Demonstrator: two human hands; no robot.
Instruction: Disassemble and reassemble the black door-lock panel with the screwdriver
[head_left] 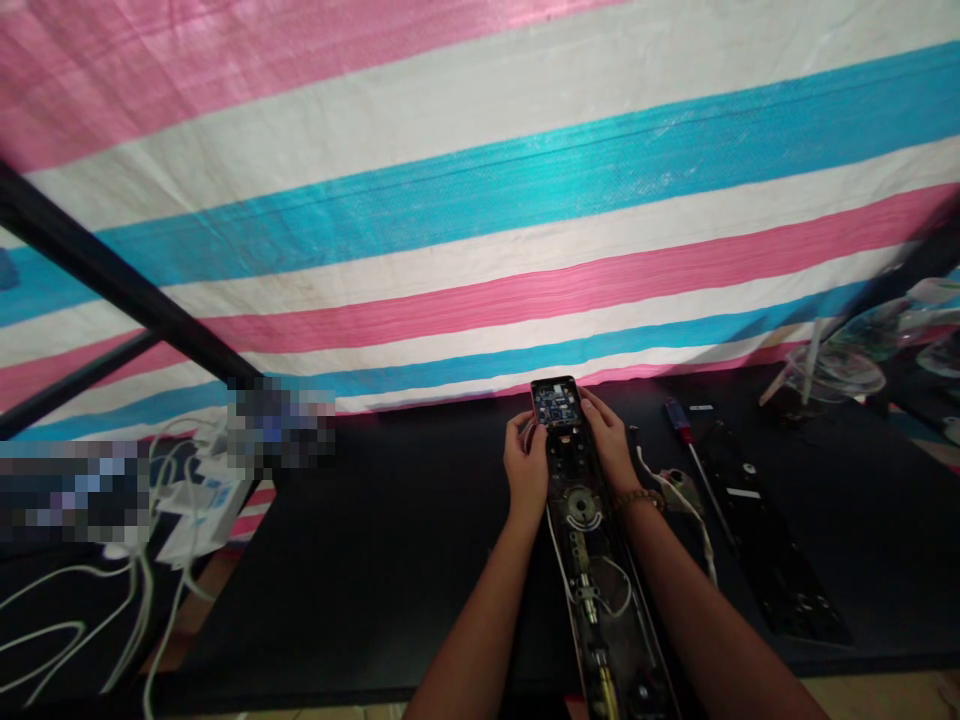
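Observation:
A long, narrow black housing (pixel 580 540), apparently an electronic door lock panel, lies open side up and runs from the table's far part towards me. A blue circuit board (pixel 558 402) fills its far end, with a round part, white wires and brass-coloured metal pieces further down. My left hand (pixel 526 465) grips the left edge near the board, thumb on top and fingers curled round the side. On the opposite edge, my right hand (pixel 606 437) is closed around the housing, its fingertips partly hidden. A bead bracelet (pixel 640 497) circles my right wrist.
To the right lie a screwdriver (pixel 681 420), a white cable (pixel 694 510) with a small part, and a long black cover plate (pixel 772 540). Clear plastic cups (pixel 832 372) stand at the far right. White cables (pixel 146 590) tangle at left. A striped tarpaulin (pixel 480 230) hangs behind the table (pixel 360 560).

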